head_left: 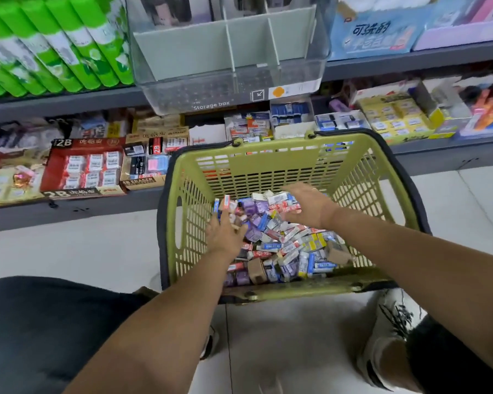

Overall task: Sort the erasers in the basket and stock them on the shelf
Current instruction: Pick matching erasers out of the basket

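A green plastic basket (269,162) is set on the tiled floor (69,251) just in front of the lowest shelf (69,213). It is placed so that both the load and the display boxes can be reached from a crouch. A loose pile of mixed erasers (285,248) is heaped in the bottom of the basket: purple, blue, yellow, and red-and-white wrappers are jumbled together.

The left hand (225,233) is lowered to the near-left side of the pile, and a handful of erasers (224,207) is pinched upright between its fingers and thumb. The handful is probably kept as a gathered set so that one kind can be carried out together. The right hand (308,206) is laid palm down over the far side of the pile, with thumb and fingers bracketing some red-and-white pieces. Because of blur, it cannot be told whether anything is actually gripped there.

Sorting is judged to be at an early stage, since the basket is well filled. On the shelf, a red 2B eraser box (86,169) is seen to the left, partly stocked, and is a likely destination for matching pieces. A clear storage box (231,81) is parked on the shelf above.
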A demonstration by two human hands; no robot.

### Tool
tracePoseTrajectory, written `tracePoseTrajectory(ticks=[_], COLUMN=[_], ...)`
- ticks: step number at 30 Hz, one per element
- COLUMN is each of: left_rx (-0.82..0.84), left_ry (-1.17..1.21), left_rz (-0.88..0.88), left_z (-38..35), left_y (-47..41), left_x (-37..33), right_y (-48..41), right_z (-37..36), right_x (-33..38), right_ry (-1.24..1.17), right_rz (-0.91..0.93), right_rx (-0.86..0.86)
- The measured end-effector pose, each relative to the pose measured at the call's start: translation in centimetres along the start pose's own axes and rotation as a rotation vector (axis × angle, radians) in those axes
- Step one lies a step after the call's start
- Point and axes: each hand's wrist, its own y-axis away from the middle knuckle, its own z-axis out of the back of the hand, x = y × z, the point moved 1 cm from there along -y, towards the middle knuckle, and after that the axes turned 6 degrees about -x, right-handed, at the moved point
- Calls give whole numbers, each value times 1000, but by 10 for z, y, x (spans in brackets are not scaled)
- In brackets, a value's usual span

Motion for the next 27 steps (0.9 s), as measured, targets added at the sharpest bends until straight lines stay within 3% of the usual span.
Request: tracePoseTrajectory(ticks=[4, 11, 15, 22, 27], left_rx=[120, -40, -49, -37, -86], left_ry=[-128, -121, -137, 33, 121], left_rz=[127, 214, 225, 232, 218], left_z=[-19, -29, -25, -34, -31], left_y=[-22, -38, -47, -53, -63], left_x=[11, 1, 3, -2, 6], right_y=[-28, -52, -59, -35, -36], right_z=[-40, -74, -72, -74, -48], right_x=[-10, -27, -32, -34, -37], right_ry=[4, -119, -227, -410, -574], right_rz=[13, -117, -188, -172, -287], right_rx=[100, 87, 144, 31, 56])
